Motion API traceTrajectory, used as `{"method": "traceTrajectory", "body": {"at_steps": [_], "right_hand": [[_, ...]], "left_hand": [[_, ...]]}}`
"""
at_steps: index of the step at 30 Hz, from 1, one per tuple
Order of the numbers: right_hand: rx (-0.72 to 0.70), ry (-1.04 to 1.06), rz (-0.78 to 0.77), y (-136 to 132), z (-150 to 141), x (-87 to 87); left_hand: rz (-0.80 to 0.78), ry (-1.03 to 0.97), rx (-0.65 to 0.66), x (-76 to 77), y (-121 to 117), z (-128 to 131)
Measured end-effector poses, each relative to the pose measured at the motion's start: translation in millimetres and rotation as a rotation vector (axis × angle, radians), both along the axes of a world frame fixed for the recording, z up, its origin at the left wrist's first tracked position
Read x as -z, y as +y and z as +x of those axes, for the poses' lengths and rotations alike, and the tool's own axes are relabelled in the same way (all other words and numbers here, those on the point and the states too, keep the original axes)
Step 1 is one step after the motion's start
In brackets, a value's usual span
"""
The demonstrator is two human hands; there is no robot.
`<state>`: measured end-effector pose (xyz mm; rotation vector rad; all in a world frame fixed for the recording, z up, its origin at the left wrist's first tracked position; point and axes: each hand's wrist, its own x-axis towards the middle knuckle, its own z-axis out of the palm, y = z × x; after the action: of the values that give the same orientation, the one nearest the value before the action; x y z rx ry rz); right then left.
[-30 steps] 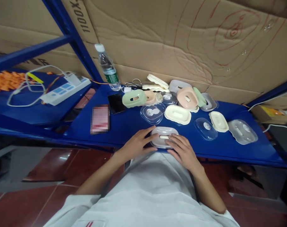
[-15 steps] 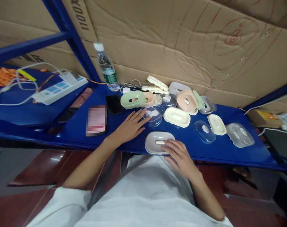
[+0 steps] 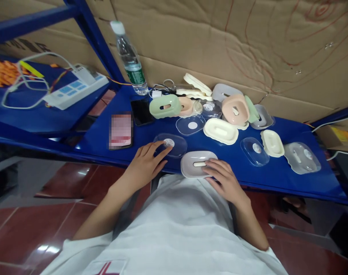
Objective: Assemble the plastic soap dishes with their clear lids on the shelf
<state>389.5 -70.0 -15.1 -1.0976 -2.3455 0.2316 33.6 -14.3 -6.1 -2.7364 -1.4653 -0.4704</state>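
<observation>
My left hand [image 3: 145,163] is open, fingers spread, with fingertips resting on a clear plastic lid [image 3: 177,149] that bears a round white sticker. Nearer my body and to the right lies a pale grey oval dish [image 3: 189,168] with a slot in its middle. A small cream bar [image 3: 199,164] sits at that slot. My right hand [image 3: 226,178] lies open over the dish's right end, its fingers stretched across the rim by the bar and its thumb at the near side. Another clear lid [image 3: 185,128] lies just behind the first.
Behind are a cream dish [image 3: 211,136], a green dish [image 3: 158,110] and a peach dish [image 3: 230,114]. Rightward lie a clear lid [image 3: 250,157], a small cream dish [image 3: 273,143] and a translucent cover [image 3: 303,166]. At left are a water bottle [image 3: 134,70], a dark phone [image 3: 141,112] and a blurred-out device [image 3: 121,130].
My left hand has slid one clear lid from the overlapping pair toward me and to the left, so the two lie apart. The right hand stays on the grey dish. The view has shifted.
</observation>
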Motion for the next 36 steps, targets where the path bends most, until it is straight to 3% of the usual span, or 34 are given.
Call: {"method": "traceTrajectory", "body": {"at_steps": [5,8,10,16,20,23,27,30,36], "right_hand": [[0.205,-0.004,0.015,2,27,3.3],[0.37,-0.018,0.108,2,29,9.4],[0.406,-0.033,0.125,2,24,11.6],[0.253,-0.027,-0.004,5,10,5.1],[0.184,-0.037,-0.039,4,-3,2.9],[0.15,0.048,0.009,6,-16,4.5],[0.149,0.054,0.026,13,-25,4.0],[0.149,0.045,0.003,17,-25,3.0],[0.168,0.091,0.093,14,-23,11.5]], "left_hand": [[0.003,-0.048,0.029,3.3,-12,-8],[-0.019,-0.143,0.065,9.5,-13,-15],[-0.062,-0.19,0.101,12.1,-13,-20],[-0.067,-0.291,0.059,1.6,-18,-25],[0.041,-0.467,0.007,-5.4,-16,0],[0.09,-0.484,0.108,-3.8,-7,29],[0.142,-0.355,0.295,0.6,7,58],[0.098,-0.319,0.319,4.8,15,61],[-0.026,-0.428,0.366,19.0,25,52]]}}
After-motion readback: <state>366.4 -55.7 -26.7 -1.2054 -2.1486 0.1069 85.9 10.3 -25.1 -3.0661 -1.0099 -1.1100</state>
